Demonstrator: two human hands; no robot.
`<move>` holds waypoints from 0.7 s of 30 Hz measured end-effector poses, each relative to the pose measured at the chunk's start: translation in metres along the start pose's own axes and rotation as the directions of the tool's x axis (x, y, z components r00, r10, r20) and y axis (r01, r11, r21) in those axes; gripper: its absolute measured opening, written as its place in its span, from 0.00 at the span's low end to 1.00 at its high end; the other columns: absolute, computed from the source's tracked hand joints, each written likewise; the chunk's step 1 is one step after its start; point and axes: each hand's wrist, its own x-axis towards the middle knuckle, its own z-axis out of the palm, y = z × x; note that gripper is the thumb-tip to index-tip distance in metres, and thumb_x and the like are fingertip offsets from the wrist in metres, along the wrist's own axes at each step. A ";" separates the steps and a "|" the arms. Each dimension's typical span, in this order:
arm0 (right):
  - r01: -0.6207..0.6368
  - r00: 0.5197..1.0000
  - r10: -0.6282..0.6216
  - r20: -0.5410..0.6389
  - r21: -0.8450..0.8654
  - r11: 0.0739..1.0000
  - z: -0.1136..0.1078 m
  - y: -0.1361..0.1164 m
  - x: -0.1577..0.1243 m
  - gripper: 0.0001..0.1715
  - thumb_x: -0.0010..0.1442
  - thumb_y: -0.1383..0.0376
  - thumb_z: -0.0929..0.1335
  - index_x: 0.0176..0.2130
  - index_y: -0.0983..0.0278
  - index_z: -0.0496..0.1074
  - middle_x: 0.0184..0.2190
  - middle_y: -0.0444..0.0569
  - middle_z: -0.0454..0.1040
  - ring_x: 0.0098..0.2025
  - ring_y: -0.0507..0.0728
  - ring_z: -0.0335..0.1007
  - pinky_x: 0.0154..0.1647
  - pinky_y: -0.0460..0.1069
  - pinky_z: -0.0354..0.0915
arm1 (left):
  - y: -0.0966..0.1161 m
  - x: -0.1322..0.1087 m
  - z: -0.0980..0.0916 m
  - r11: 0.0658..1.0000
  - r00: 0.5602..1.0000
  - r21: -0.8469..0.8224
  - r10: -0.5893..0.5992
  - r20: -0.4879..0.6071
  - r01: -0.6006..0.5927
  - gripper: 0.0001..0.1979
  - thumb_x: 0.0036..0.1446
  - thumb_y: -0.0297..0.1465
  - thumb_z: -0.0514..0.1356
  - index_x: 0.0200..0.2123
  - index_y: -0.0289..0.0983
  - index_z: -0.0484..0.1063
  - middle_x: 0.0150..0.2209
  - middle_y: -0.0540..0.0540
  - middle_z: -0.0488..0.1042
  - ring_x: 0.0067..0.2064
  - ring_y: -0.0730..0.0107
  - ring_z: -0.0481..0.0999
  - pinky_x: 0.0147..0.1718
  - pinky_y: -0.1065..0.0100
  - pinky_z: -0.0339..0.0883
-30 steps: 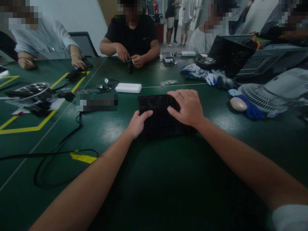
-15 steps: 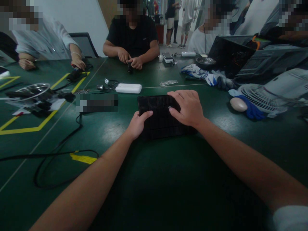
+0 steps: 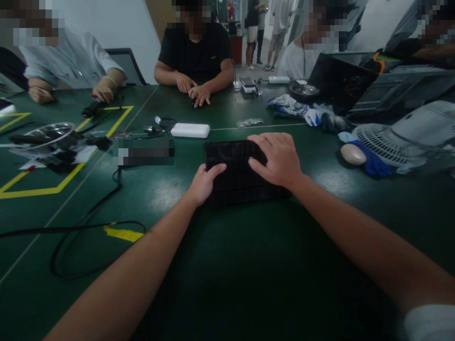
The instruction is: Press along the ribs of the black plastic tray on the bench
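A black tablet [image 3: 236, 182] with a dark, faintly reflecting face is in front of me at the middle of the view. My left hand [image 3: 206, 182] grips its left edge, the thumb lying on the face and the other fingers hidden beneath. Over the upper right part lies my right hand [image 3: 279, 158], its thumb on the face and its fingers bent over the far edge. Both hands are closed on the tablet. Beyond it on the table is a white power bank [image 3: 190, 130].
The green table [image 3: 227, 265] bears a black cable [image 3: 88, 213] with a yellow tag, a metal bowl [image 3: 66, 130] at left, and a white fan [image 3: 387, 142] by a blue glove [image 3: 377, 161] at right. Several people sit around the far side.
My hands and the tablet have barely moved. Across the table, one person's fingers have spread over a small black object; the person at left has drawn a dark object leftward.
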 end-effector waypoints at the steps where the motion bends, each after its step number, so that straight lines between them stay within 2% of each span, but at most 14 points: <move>1: 0.000 1.000 0.000 0.000 -0.001 1.000 0.000 0.000 0.000 0.30 0.65 0.50 0.62 0.61 0.61 0.67 0.50 0.53 0.74 0.52 0.65 0.66 0.55 0.59 0.54 | 0.000 0.000 0.000 1.000 1.000 0.002 0.000 -0.007 0.000 0.22 0.46 0.44 0.69 0.40 0.35 0.78 0.46 0.37 0.82 0.50 0.45 0.80 0.49 0.53 0.75; 8: -0.001 1.000 0.001 -0.012 -0.007 1.000 0.002 0.000 0.000 0.30 0.66 0.49 0.62 0.61 0.60 0.68 0.51 0.52 0.74 0.52 0.64 0.66 0.55 0.59 0.53 | 0.003 -0.002 0.002 0.999 1.000 -0.034 -0.004 0.024 0.005 0.21 0.46 0.44 0.69 0.40 0.36 0.78 0.44 0.39 0.82 0.49 0.46 0.80 0.50 0.52 0.74; 15: -0.001 1.000 0.001 -0.016 -0.024 1.000 0.002 0.000 0.000 0.31 0.67 0.46 0.61 0.61 0.59 0.68 0.50 0.51 0.74 0.51 0.64 0.66 0.55 0.59 0.53 | 0.004 -0.003 0.002 1.000 1.000 -0.010 0.003 0.007 -0.003 0.21 0.46 0.44 0.68 0.39 0.37 0.78 0.44 0.39 0.82 0.49 0.45 0.80 0.50 0.51 0.75; 21: 0.002 1.000 -0.003 -0.018 -0.015 1.000 0.002 0.001 -0.001 0.31 0.67 0.47 0.62 0.61 0.60 0.68 0.51 0.52 0.74 0.52 0.64 0.66 0.55 0.59 0.54 | 0.002 -0.003 0.003 0.998 1.000 -0.066 -0.001 0.016 0.002 0.20 0.45 0.44 0.70 0.38 0.38 0.79 0.43 0.41 0.83 0.49 0.47 0.81 0.52 0.53 0.73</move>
